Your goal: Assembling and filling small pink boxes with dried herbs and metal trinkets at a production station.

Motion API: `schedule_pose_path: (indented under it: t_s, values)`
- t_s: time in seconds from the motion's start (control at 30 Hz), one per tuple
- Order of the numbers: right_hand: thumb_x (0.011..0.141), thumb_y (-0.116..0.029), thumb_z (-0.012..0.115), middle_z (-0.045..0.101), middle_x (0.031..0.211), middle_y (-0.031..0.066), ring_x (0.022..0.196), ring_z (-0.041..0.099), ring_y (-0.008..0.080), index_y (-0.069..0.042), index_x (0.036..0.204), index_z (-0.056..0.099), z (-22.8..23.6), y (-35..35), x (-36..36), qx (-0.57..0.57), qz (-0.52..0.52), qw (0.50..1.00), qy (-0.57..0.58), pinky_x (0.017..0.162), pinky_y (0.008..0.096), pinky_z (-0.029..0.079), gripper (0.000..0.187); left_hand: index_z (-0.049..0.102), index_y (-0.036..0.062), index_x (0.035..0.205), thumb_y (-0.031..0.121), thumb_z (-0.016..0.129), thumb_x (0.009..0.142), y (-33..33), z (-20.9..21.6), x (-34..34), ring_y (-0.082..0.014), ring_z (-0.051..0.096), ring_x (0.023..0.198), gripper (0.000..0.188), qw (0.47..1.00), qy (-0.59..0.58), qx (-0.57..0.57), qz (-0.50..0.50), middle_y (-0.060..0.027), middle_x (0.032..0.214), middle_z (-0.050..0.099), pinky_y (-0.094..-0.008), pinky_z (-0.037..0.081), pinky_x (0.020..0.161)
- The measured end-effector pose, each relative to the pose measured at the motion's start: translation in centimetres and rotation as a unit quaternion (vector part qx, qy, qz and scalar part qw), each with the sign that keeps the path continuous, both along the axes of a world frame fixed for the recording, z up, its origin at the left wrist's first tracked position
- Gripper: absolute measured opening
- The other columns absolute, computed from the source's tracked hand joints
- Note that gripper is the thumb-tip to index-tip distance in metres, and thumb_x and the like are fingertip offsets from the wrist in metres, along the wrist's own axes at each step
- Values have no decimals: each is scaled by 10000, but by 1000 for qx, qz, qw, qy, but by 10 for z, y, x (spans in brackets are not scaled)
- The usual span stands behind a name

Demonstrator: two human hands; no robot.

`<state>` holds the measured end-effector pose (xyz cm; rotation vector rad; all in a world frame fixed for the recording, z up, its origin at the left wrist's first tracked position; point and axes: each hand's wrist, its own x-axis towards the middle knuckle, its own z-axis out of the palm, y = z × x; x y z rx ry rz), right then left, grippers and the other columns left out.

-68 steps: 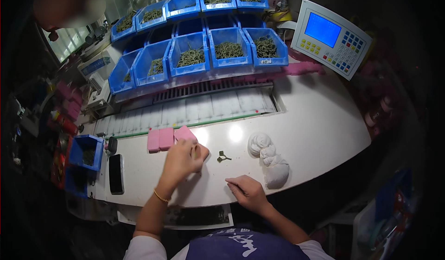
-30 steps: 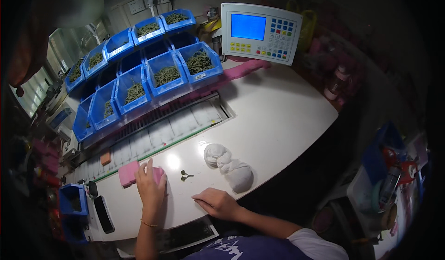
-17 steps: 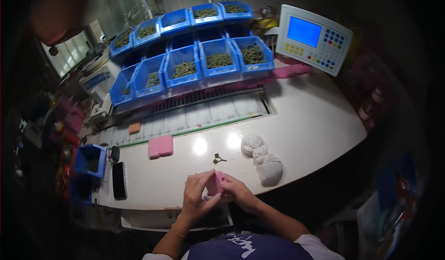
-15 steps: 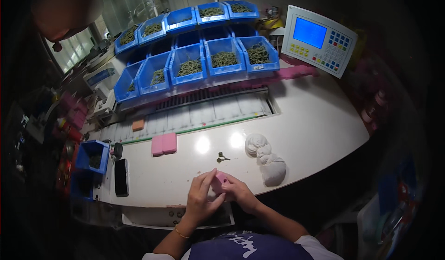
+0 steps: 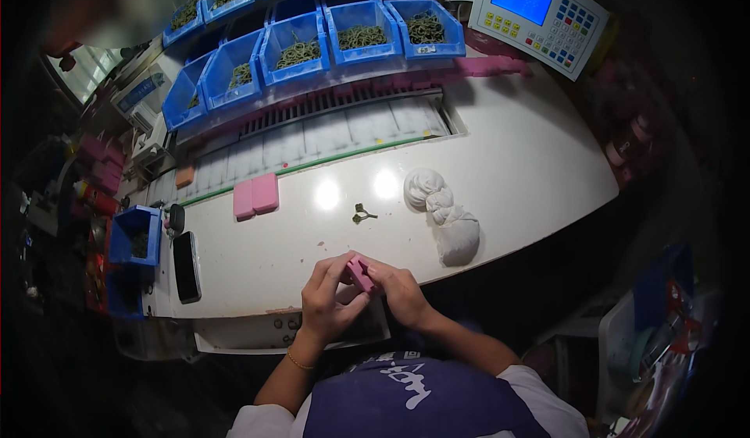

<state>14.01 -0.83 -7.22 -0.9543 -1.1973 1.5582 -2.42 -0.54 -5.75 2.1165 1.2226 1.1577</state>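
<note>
Just above the table's front edge, both hands have hold of a small pink block (image 5: 361,274), which looks like a rubber mould. It is tilted, and a dark notch shows along its side. My left hand (image 5: 324,296) grips it from the left, fingertips at its top and thumb near its lower end. The right side is pinched by my right hand (image 5: 400,293), whose fingertips are partly hidden. Beyond the hands lies a small dark-green forked piece (image 5: 363,214). A white knotted cloth bundle (image 5: 445,218) rests to its right. Two more pink blocks (image 5: 256,196) lie side by side at the left.
Blue bins (image 5: 362,36) with green pieces stand in tiers at the back. A keypad panel (image 5: 539,20) is at the back right. On the left are a phone (image 5: 186,267), an orange block (image 5: 184,176) and a blue bin (image 5: 135,235). An open drawer (image 5: 234,336) sits below the table edge.
The view has tilted down, so the table sits higher in the picture. The pink block has been turned in my hands: its holed face showed before, its notched side shows now.
</note>
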Motion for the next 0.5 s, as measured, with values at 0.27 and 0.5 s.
schedule_pose_path:
  t_s: [0.27, 0.5]
  values:
    - [1002, -190, 485, 676, 980, 74, 864, 563, 53, 35, 1245, 598, 8, 3, 15, -61, -9, 995, -75, 751, 231, 473, 350, 456, -5, 1327, -55, 653, 837, 4, -5, -37, -164, 606, 1038, 531, 917, -310, -250, 26, -123, 1218, 495, -278, 529, 887]
    - [894, -45, 601, 569, 934, 108, 747, 565, 164, -15, 1279, 557, -2, 12, 17, 202, -123, 920, -314, 675, 306, 477, 388, 423, 1, 1381, -9, 694, 832, 1, 19, -41, -102, 610, 873, 612, 891, -294, -343, 55, -103, 1065, 586, -237, 539, 752]
